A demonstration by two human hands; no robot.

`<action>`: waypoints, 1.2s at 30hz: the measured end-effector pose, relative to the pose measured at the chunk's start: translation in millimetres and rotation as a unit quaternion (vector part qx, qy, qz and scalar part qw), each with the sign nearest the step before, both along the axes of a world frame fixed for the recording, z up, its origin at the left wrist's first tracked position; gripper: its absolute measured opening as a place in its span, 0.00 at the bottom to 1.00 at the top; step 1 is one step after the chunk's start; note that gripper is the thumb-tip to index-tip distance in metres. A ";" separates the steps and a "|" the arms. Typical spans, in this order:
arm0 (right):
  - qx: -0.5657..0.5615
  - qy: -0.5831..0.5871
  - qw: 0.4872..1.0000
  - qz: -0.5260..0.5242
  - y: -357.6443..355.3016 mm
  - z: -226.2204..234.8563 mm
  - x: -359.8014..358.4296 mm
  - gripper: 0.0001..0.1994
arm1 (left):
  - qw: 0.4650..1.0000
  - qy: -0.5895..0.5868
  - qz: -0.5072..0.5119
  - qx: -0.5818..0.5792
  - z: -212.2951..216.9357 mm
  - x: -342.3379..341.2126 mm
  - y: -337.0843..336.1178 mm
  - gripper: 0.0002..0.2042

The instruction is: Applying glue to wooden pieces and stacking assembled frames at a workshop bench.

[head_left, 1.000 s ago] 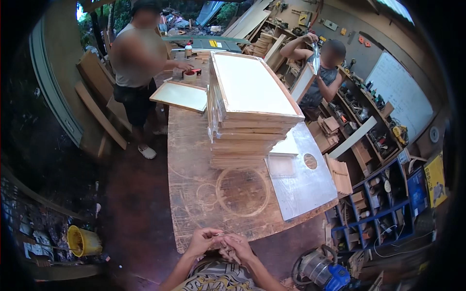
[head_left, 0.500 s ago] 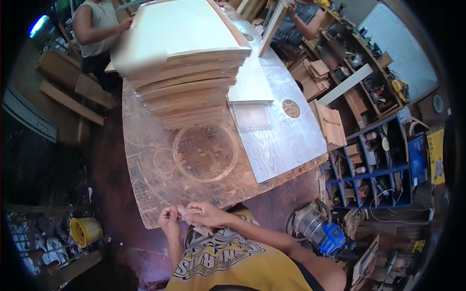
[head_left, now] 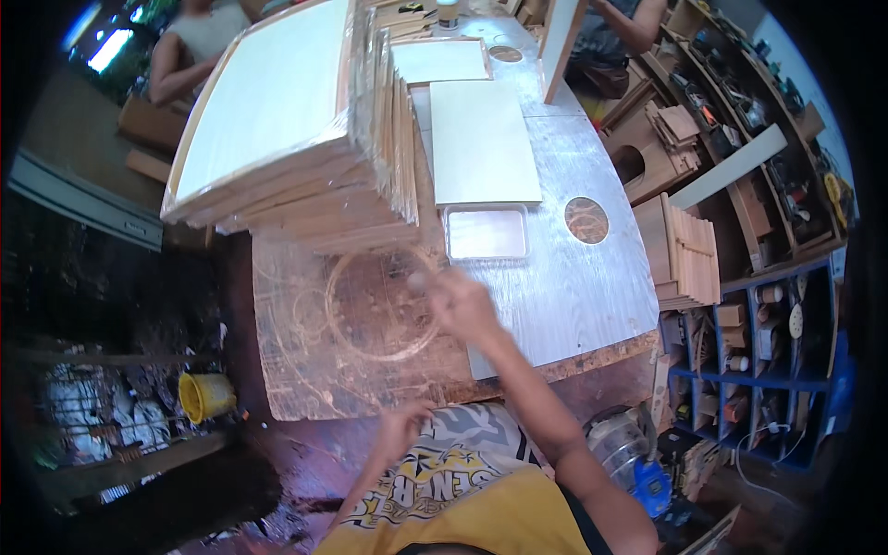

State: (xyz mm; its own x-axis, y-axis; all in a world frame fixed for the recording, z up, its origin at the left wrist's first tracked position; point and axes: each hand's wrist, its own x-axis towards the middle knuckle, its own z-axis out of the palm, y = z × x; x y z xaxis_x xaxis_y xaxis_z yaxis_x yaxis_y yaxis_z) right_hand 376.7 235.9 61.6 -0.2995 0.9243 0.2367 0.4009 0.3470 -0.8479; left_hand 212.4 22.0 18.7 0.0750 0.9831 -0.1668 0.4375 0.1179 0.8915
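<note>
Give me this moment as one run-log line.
Right hand: blurred above wooden worktable, contents unclear | Left hand: near yellow-grey shirt, contents unclear | Stacked framed panels: on worktable

The hands, together earlier, have parted; the right hand [head_left: 462, 303] has swung out over the tabletop [head_left: 296, 375], near the shallow tray [head_left: 488, 257], blurred; the left hand [head_left: 403, 430] is now alone before the shirt [head_left: 472, 444]; the view has shifted, revealing a framed panel [head_left: 439, 61] beyond the stack [head_left: 277, 180].
</note>
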 end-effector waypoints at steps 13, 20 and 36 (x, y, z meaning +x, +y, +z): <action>-0.060 -0.447 0.888 -0.086 139.7 -33.0 50.3 0.08 | 0.988 0.074 -0.136 -0.025 20.4 -32.0 49.0 0.14; 0.017 -0.437 0.892 -0.117 144.7 -42.9 37.3 0.09 | 0.994 0.057 -0.093 -0.023 -7.4 -67.3 27.2 0.12; -0.048 -0.478 0.877 -0.003 149.3 -17.7 29.4 0.07 | 0.993 0.105 -0.040 -0.024 -7.7 -82.8 30.4 0.13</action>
